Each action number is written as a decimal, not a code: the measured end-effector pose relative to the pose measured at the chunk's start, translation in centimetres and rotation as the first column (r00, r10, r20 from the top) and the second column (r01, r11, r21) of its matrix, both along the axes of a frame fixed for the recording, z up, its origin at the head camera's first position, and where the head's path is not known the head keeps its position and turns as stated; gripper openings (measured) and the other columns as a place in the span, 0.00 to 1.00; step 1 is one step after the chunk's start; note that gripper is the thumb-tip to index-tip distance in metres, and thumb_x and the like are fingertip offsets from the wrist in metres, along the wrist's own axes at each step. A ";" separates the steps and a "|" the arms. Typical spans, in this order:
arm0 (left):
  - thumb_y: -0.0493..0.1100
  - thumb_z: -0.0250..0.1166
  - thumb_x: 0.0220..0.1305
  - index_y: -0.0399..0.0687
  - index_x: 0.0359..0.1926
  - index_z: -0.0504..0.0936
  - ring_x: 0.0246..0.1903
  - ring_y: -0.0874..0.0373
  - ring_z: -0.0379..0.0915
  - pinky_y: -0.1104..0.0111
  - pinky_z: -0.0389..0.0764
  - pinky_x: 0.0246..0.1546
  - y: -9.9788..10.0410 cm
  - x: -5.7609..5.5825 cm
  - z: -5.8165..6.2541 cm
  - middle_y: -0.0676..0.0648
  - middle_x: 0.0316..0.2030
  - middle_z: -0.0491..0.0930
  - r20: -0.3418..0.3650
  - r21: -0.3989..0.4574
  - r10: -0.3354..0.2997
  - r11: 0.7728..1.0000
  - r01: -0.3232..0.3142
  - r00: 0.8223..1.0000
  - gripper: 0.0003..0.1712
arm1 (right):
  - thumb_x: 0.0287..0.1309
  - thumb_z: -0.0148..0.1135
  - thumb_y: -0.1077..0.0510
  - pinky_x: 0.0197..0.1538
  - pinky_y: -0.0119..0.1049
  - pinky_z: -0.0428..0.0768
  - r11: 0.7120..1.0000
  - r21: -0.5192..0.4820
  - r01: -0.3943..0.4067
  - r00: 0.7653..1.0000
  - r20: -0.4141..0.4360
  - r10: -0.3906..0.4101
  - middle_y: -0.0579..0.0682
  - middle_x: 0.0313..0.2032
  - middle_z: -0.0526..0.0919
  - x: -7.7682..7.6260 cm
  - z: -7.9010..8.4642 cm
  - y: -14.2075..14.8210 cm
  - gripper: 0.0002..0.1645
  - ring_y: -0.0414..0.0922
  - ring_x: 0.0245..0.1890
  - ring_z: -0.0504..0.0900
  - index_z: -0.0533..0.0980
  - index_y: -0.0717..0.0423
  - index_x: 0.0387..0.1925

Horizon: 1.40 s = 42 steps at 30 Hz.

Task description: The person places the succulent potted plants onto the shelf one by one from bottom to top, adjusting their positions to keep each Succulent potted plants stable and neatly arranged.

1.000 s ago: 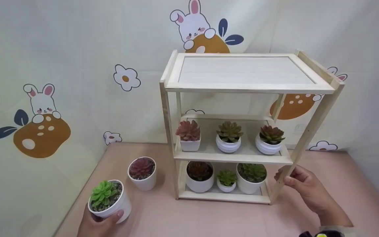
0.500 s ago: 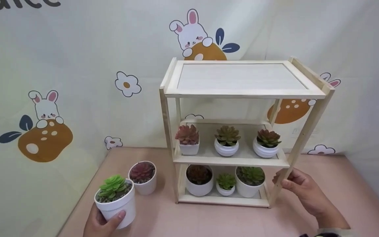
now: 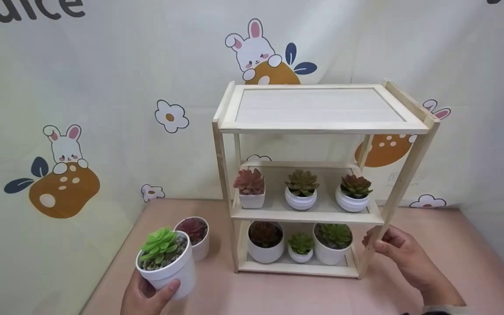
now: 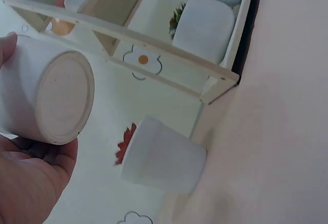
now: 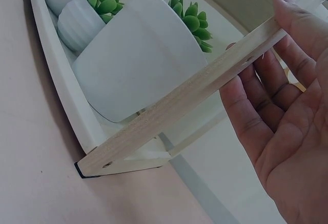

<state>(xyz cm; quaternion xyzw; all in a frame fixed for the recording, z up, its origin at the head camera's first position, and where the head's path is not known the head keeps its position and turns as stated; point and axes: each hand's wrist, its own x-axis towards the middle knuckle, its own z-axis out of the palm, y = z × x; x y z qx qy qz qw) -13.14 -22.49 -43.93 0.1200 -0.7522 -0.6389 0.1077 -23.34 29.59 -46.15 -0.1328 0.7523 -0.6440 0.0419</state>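
Observation:
My left hand (image 3: 147,295) grips a white pot (image 3: 181,273) holding a bright green succulent (image 3: 161,246), thumb across its near side. The left wrist view shows the pot's round underside (image 4: 65,97), raised off the table. Just behind it stands another white pot (image 3: 201,249) with a dark red succulent. At the wooden shelf's (image 3: 306,130) right side, my right hand (image 3: 407,260) pinches the front post (image 5: 169,101) between thumb and fingers, low down. Three potted succulents line the middle tier; three more, including a brown-red one (image 3: 266,236), fill the bottom tier.
The shelf's top panel (image 3: 317,105) is bare. A pink tabletop (image 3: 278,295) lies under everything. Behind rises a pale cloth backdrop (image 3: 120,87) printed with rabbits, orange fruit and flowers.
My left hand has lifted the green succulent's pot and carried it rightward, so it now partly overlaps the red one. The head view has tilted up. My right hand keeps its hold.

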 end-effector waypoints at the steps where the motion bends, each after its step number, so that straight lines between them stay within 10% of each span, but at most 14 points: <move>1: 0.37 0.73 0.52 0.38 0.69 0.56 0.48 0.76 0.70 0.82 0.73 0.49 0.3 0.1 0.4 0.34 0.62 0.67 0.003 -0.006 -0.001 1.000 0.001 1.000 0.48 | 0.68 0.52 0.64 0.52 0.35 0.80 1.000 -0.001 -0.002 1.000 0.001 0.002 0.45 0.41 0.82 0.0 -0.1 0.0 0.17 0.44 0.48 0.82 0.67 0.73 0.52; 7: 0.45 0.73 0.54 0.41 0.71 0.53 0.65 0.44 0.62 0.56 0.68 0.64 1.9 0.2 3.5 0.35 0.65 0.64 0.049 -0.011 -0.033 0.999 0.034 0.998 0.51 | 0.68 0.53 0.61 0.53 0.35 0.79 1.000 0.005 0.001 1.000 0.021 -0.001 0.45 0.42 0.82 0.3 -0.2 0.1 0.18 0.43 0.48 0.82 0.67 0.72 0.53; 18: 0.41 0.73 0.52 0.49 0.67 0.59 0.63 0.48 0.65 0.53 0.67 0.65 5.9 -0.5 8.1 0.43 0.61 0.69 -0.133 0.020 -0.141 0.989 0.145 0.981 0.44 | 0.68 0.53 0.62 0.52 0.34 0.80 0.999 0.015 0.036 0.999 0.013 -0.036 0.47 0.42 0.82 0.2 0.0 0.2 0.18 0.43 0.47 0.82 0.67 0.73 0.53; 42: 0.33 0.76 0.45 0.47 0.68 0.59 0.60 0.54 0.69 0.61 0.67 0.66 10.7 -2.3 16.0 0.47 0.59 0.71 -0.541 -0.007 -0.263 0.951 0.308 0.799 0.50 | 0.68 0.53 0.61 0.53 0.33 0.79 1.000 0.014 0.017 1.000 0.026 -0.017 0.46 0.43 0.82 0.1 0.1 0.0 0.18 0.42 0.48 0.82 0.67 0.71 0.53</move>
